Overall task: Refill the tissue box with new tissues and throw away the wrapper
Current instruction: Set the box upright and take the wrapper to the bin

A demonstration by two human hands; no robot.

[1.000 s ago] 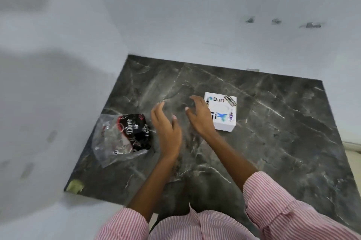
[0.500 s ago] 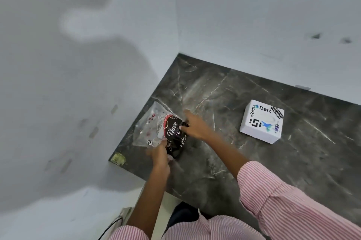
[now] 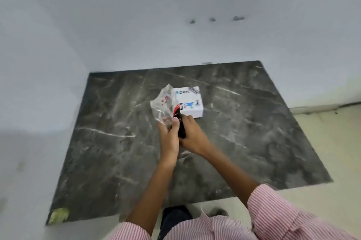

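A white tissue box (image 3: 192, 103) with coloured stickers sits on the dark marble slab (image 3: 254, 122), past my hands. I hold a tissue pack above the slab in front of the box. My left hand (image 3: 169, 138) grips the clear plastic wrapper (image 3: 163, 105), which sticks up and partly covers the box's left side. My right hand (image 3: 192, 136) is closed on the black and red pack (image 3: 180, 124), seen edge-on between my two hands.
White walls stand behind and to the left of the slab. A yellowish scrap (image 3: 58, 215) lies at the slab's near left corner. Pale floor (image 3: 332, 142) shows to the right. My legs and shoes are below the near edge.
Both hands went from empty over the slab to grasping the pack at the left, then lifted it and carried it in front of the white box. The camera view swung.
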